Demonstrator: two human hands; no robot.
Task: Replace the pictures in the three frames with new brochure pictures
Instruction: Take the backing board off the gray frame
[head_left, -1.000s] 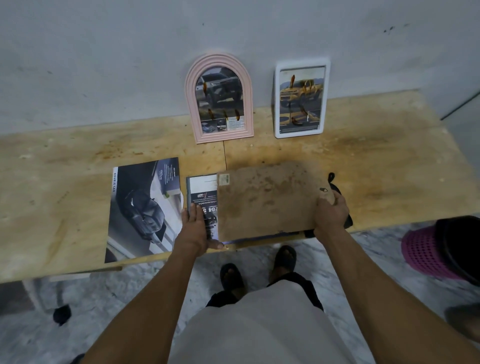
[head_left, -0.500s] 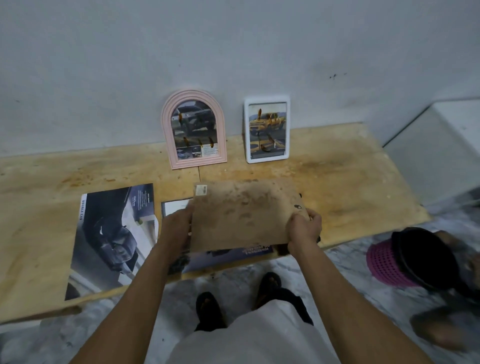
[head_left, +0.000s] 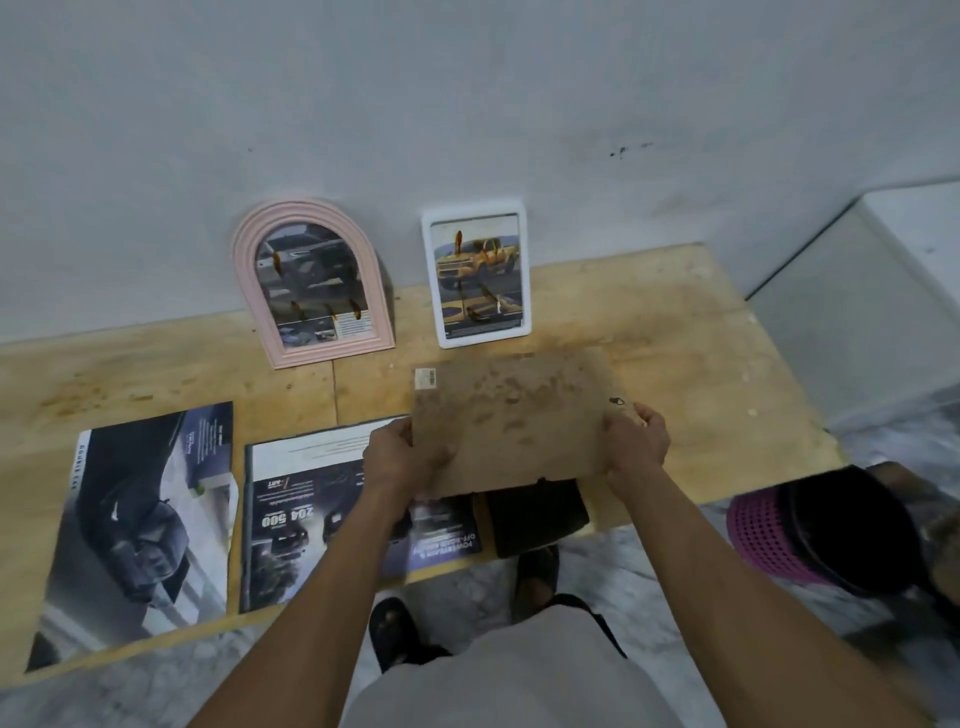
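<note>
Against a plain grey wall, a stained plywood tabletop (head_left: 701, 332) carries an arched pink frame (head_left: 313, 283) and a white rectangular frame (head_left: 475, 278), both leaning on the wall with car pictures in them. We hold the third frame, a brown fibreboard-backed panel (head_left: 511, 421), back side up, above the near edge of the table. Below it lie a dark car brochure page (head_left: 140, 519) at the left, a second brochure sheet with upside-down print (head_left: 306, 514) in the middle, and a black object (head_left: 537, 514) just right of that. The risk, we judge, is the loose backing sliding out and dropping if we tilt it. Our left hand (head_left: 400, 457) grips the panel's left edge, thumb on top; our right hand (head_left: 636, 441) pinches the right edge, both forearms reaching forward.
</note>
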